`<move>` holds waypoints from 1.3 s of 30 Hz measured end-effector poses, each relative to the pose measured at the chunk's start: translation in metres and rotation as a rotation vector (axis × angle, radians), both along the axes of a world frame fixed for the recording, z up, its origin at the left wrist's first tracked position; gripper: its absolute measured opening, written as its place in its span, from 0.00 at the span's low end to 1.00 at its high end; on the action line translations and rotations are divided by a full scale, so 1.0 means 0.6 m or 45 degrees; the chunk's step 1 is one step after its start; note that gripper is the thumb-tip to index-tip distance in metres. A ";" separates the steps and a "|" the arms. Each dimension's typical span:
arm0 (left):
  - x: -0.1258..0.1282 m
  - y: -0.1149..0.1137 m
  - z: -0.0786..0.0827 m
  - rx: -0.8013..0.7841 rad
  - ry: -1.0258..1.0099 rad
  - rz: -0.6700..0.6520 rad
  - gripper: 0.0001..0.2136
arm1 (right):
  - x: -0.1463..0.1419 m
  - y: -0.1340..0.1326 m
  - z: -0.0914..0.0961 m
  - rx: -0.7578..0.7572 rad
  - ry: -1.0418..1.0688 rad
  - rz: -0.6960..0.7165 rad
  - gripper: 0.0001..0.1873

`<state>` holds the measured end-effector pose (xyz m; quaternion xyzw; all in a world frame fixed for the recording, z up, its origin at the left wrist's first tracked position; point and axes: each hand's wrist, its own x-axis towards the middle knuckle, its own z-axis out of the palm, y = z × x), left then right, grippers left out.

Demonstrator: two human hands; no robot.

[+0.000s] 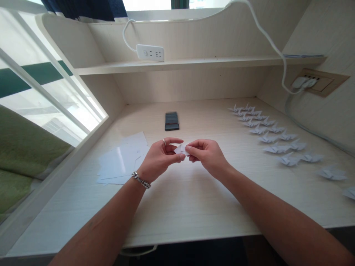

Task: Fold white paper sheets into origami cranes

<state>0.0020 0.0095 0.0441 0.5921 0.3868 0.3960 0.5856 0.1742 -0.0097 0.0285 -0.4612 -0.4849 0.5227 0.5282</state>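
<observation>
Over the middle of the desk, a small piece of folded white paper (181,149) is between my two hands. My right hand (206,152) pinches its right side between thumb and fingers. My left hand (161,153), with a ring and a chain bracelet, is curled around its left side. The left forefinger stretches above the paper and the thumb lies along its lower edge, while the other fingers bend in behind. How far the left fingers press on it is partly hidden. The paper's exact folded shape is too small to make out.
Folded paper cranes (279,147) stand in rows along the right side. Loose white sheets (119,162) lie at the left, partly behind my left wrist. A dark phone (172,121) is beyond my hands. A power strip (150,53) sits on the shelf (194,65); a white cable (266,33) hangs at right.
</observation>
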 end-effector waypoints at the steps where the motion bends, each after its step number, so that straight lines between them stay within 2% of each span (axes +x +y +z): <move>1: 0.000 -0.001 0.001 0.015 0.003 0.015 0.24 | 0.000 0.001 0.000 -0.016 0.022 0.001 0.11; 10: -0.002 -0.001 0.002 0.065 -0.029 -0.008 0.22 | -0.004 0.001 0.000 -0.172 0.187 0.049 0.12; 15: 0.001 -0.002 0.001 0.104 0.016 0.006 0.21 | -0.003 -0.002 0.000 -0.071 0.064 0.009 0.12; 19: 0.005 -0.003 -0.002 0.143 -0.003 0.057 0.15 | -0.005 -0.004 -0.001 0.048 -0.038 0.022 0.13; 23: 0.007 -0.002 -0.006 0.147 -0.053 0.105 0.14 | -0.007 -0.003 0.002 -0.022 0.012 0.069 0.15; 26: 0.009 -0.003 -0.007 0.155 -0.061 0.139 0.14 | -0.005 -0.003 0.003 -0.081 -0.058 0.103 0.14; 32: 0.009 -0.005 -0.002 0.126 0.053 0.121 0.16 | 0.001 -0.004 0.004 -0.045 -0.171 0.117 0.13; 36: 0.010 -0.004 0.002 0.097 0.200 0.083 0.11 | -0.001 -0.003 -0.001 -0.023 -0.209 0.157 0.13; 39: 0.011 -0.002 0.001 0.120 0.268 0.103 0.12 | -0.001 0.001 -0.007 -0.027 -0.195 0.182 0.14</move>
